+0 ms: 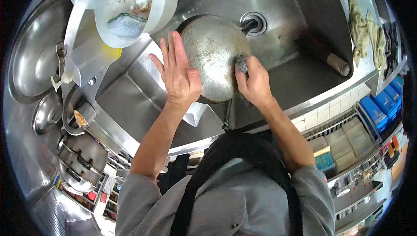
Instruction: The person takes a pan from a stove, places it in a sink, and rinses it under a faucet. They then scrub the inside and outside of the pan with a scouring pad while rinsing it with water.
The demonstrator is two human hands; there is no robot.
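Observation:
An upturned metal pan (213, 58) with a rounded, stained underside lies over the divider of a steel double sink (282, 73). My right hand (255, 82) is closed around a grey steel wool scrubber (241, 63), which presses on the right side of the pan's bottom. My left hand (180, 73) is at the pan's left edge, its fingers stretched out and its thumb raised, holding nothing. Under the pan and my left wrist, a white sheet-like piece (195, 113) shows in the left basin.
A translucent bucket (167, 6) with a cloth inside stands at the upper left, beside a pump bottle (84, 64). Large metal bowls (39, 45) and a lidded pot (82, 162) are further left. A cylindrical brush-like tool (338, 64) rests in the right basin; gloves (358, 32) lie on its rim.

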